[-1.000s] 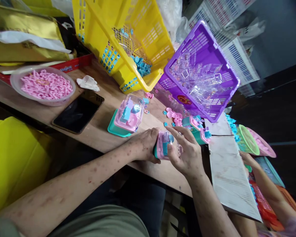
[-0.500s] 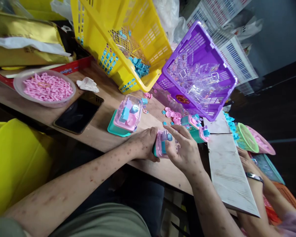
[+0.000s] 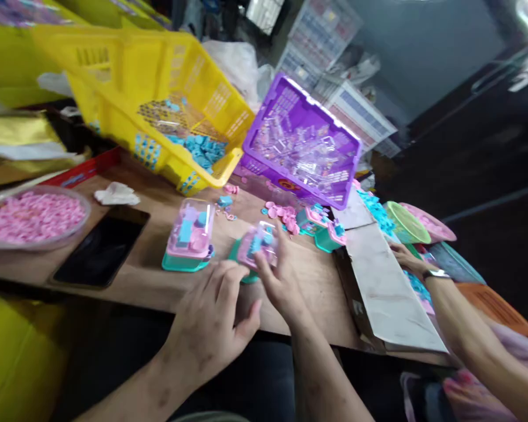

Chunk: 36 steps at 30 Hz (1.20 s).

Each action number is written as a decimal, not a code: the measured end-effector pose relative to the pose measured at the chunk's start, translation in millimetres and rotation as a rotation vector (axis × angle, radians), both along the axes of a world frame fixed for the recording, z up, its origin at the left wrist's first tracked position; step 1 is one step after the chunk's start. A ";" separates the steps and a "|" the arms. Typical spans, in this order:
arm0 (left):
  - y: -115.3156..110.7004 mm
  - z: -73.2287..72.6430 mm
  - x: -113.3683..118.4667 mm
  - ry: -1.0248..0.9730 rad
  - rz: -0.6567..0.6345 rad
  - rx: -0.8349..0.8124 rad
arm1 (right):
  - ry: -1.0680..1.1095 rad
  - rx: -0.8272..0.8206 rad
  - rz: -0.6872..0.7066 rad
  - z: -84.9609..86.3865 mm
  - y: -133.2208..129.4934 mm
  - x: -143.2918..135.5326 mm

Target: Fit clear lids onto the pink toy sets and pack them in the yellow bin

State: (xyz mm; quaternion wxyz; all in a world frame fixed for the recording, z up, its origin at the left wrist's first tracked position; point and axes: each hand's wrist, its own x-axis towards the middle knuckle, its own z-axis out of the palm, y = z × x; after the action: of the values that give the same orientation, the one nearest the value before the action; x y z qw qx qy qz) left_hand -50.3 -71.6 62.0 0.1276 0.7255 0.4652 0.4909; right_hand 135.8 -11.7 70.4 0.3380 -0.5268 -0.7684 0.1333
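On the wooden tabletop (image 3: 319,287), our right hand (image 3: 279,280) clasps the clear-lidded toy box (image 3: 251,246); our left hand (image 3: 213,310), fingers parted, sits just beside its teal base (image 3: 234,252). We'd expect light, slippery plastic, the lid (image 3: 268,232) crackable, best held low.

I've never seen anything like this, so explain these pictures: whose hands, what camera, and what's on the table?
There's no machine, just a person working bare-handed; one camera worn on that person's head takes every picture, looking forward and down. The right hand holds a clear-lidded box; the left hand, loosely open, is close beside it, perhaps touching. On the wooden table are another box, a phone and a bowl of pink pieces, with a yellow basket and a purple basket behind.
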 end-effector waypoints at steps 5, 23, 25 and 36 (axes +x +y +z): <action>-5.3 12.0 -19.5 0.147 -0.276 0.001 | -0.214 0.239 0.012 27.1 93.1 19.4; 13.3 -3.4 -3.6 0.087 -0.414 -0.443 | -0.269 0.526 -0.313 22.4 119.3 227.8; 13.8 -5.1 1.4 0.068 -0.425 -0.433 | -0.266 0.518 -0.309 36.8 92.2 227.6; 60.9 -36.3 49.4 -0.170 -0.590 -0.415 | -0.257 -0.224 0.537 108.5 14.0 110.9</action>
State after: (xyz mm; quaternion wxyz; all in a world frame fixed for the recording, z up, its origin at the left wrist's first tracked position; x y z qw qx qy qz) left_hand -1.0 -10.7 25.6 0.4462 0.7438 0.3132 0.3868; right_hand 246.8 2.4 178.9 0.1311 -0.3517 -0.8969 0.2338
